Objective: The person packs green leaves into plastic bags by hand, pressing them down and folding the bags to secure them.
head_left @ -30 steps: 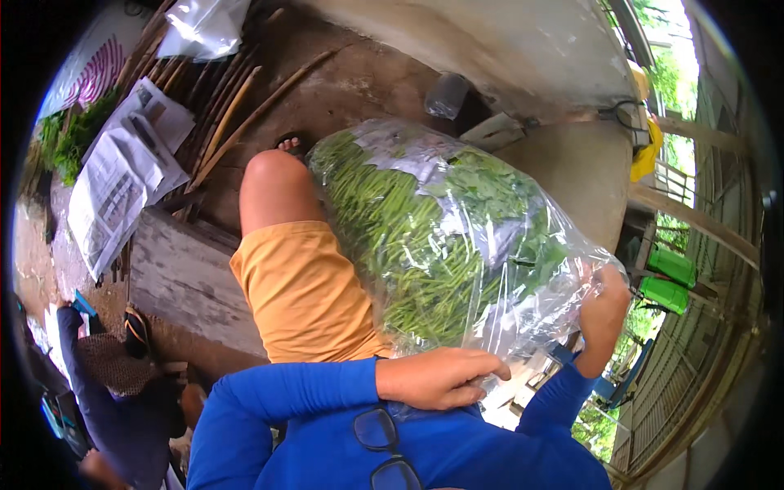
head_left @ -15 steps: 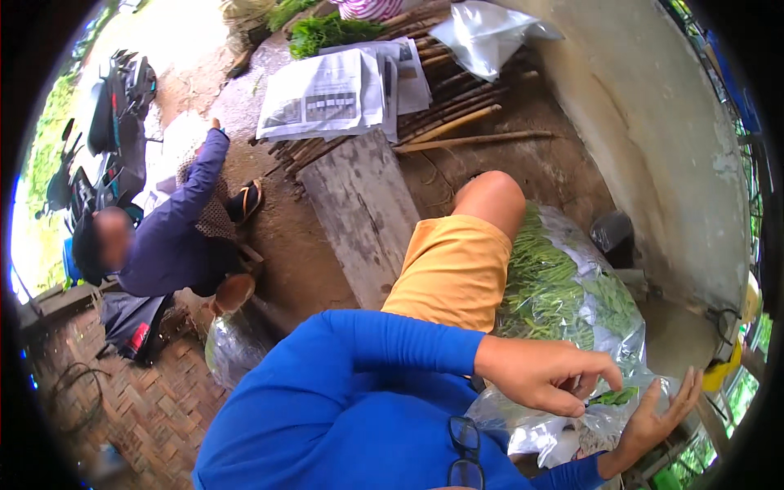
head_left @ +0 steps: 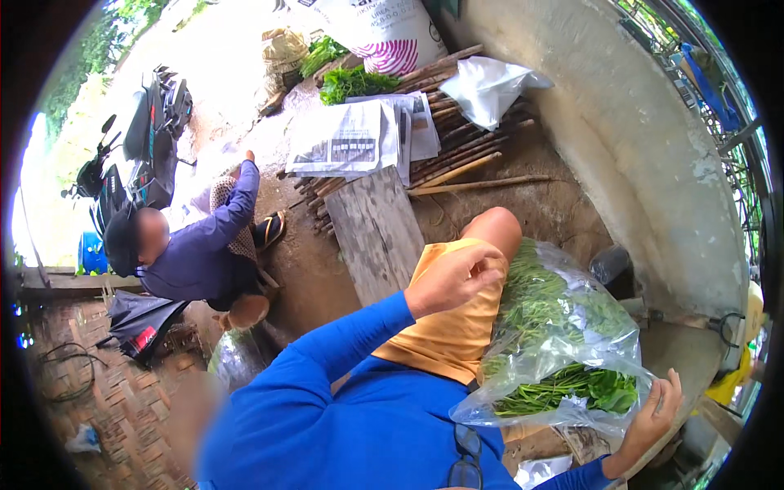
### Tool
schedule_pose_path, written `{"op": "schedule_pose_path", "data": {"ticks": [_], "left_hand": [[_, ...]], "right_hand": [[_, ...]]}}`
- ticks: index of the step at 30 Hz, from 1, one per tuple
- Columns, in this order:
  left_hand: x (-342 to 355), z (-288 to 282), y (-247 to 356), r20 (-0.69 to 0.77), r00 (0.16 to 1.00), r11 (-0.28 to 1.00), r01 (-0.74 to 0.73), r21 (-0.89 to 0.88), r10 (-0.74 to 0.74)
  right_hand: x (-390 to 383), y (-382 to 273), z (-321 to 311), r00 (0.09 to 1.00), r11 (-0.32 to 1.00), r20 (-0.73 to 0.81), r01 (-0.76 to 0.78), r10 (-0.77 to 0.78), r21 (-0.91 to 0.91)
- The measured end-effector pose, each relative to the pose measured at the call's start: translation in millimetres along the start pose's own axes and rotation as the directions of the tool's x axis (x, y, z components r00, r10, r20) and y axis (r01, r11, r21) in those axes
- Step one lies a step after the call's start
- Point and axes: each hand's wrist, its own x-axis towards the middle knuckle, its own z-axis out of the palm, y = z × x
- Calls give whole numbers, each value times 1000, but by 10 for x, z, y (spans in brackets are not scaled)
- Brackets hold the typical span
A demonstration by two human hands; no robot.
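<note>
My left hand (head_left: pixel 457 279) is raised over my yellow shorts, apart from the bag, its fingers loosely curled and nothing visible in them. At the right, my right hand (head_left: pixel 656 418) has its thumb and fingers at the rim of a large clear plastic bag (head_left: pixel 555 366), pinching the film. Long-stemmed leafy greens (head_left: pixel 531 304) fill the bag beside my bent knee. Near its open mouth lies a bunch of greens (head_left: pixel 608 390) with broad leaves and green stems. Pale paper-like sheets show among the greens inside.
A grey wooden board (head_left: pixel 377 233) lies ahead of my leg. Beyond are newspaper sheets (head_left: pixel 339 135) on a pile of sticks (head_left: pixel 457 155), a white plastic bag (head_left: pixel 490 90) and loose greens (head_left: pixel 355 83). A person (head_left: pixel 196 253) crouches at the left. A concrete wall (head_left: pixel 621 122) stands at the right.
My left hand has drawn back leftward, away from the bag's mouth. The bag's film now lies spread wider, showing the bunch inside. My view has shifted slightly; my right hand stays at the rim.
</note>
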Motion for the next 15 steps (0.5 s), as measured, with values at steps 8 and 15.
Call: {"op": "schedule_pose_path", "data": {"ticks": [8,15], "left_hand": [[100,175,-372,-88,964,881,-191,432,251],[172,162,-479,-94,958,860,-197,470,271]], "right_hand": [[-32,340,-53,983,997,-168,-71,76,32],[-71,388,-87,980,996,-177,-84,88,31]]}}
